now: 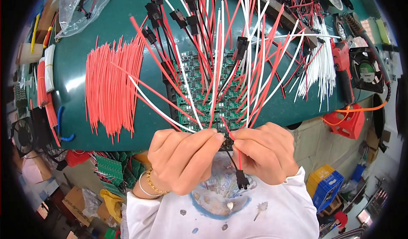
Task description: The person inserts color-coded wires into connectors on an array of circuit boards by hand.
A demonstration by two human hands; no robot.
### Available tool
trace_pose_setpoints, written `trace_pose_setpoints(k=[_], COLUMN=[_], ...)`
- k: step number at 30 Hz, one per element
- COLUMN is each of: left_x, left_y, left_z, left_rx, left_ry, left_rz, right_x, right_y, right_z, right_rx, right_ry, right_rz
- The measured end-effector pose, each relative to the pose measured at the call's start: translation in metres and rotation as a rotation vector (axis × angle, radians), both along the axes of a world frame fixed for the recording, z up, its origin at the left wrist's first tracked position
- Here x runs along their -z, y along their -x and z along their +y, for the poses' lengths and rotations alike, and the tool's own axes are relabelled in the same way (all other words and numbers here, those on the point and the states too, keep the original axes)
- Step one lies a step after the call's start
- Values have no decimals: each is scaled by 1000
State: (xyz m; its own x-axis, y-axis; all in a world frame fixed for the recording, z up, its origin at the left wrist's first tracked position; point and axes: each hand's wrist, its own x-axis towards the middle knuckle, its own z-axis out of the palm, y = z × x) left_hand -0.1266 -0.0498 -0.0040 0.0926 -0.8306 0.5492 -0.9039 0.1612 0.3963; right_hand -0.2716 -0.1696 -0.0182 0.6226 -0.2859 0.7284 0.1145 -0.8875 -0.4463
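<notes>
My left hand (187,158) and my right hand (265,152) meet at the near edge of a panel of green circuit boards (189,73). Between them is a connector lead with red and black wires, its black plug (242,180) hanging below my fingertips. The right thumb and finger pinch its red wire, whose tip points up at the board. My left fingertips are closed by the black wire; their exact grip is partly hidden. Many red wires (255,111), white wires (182,73) and leads with black plugs (154,14) stand up from the panel.
On the green table (72,124), a bundle of cut red wires (112,90) lies left of the panel, and white wires (318,69) lie right. Beyond those are a red-handled tool (342,64) and a black fan (366,71). A plastic bag (80,9) is at far left.
</notes>
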Motion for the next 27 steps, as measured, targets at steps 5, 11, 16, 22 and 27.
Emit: trace_pose_setpoints(k=[5, 11, 16, 22, 27], left_x=[2, 1, -4, -10, -10], left_y=[-2, -4, -3, -1, 2], left_z=[-1, 0, -1, -6, -14], left_rx=[-9, 1, -16, -28, -120], left_ry=[-14, -40, -79, -110, -102], left_rz=[23, 58, 152, 233, 307], right_x=[1, 2, -1, -2, -22], right_y=[-3, -7, -7, -7, -11], right_z=[-3, -3, -5, -5, -2], right_rx=[-70, -33, -13, 1, 74], right_ry=[-89, -93, -93, -109, -233], right_rz=[3, -8, 1, 0, 90])
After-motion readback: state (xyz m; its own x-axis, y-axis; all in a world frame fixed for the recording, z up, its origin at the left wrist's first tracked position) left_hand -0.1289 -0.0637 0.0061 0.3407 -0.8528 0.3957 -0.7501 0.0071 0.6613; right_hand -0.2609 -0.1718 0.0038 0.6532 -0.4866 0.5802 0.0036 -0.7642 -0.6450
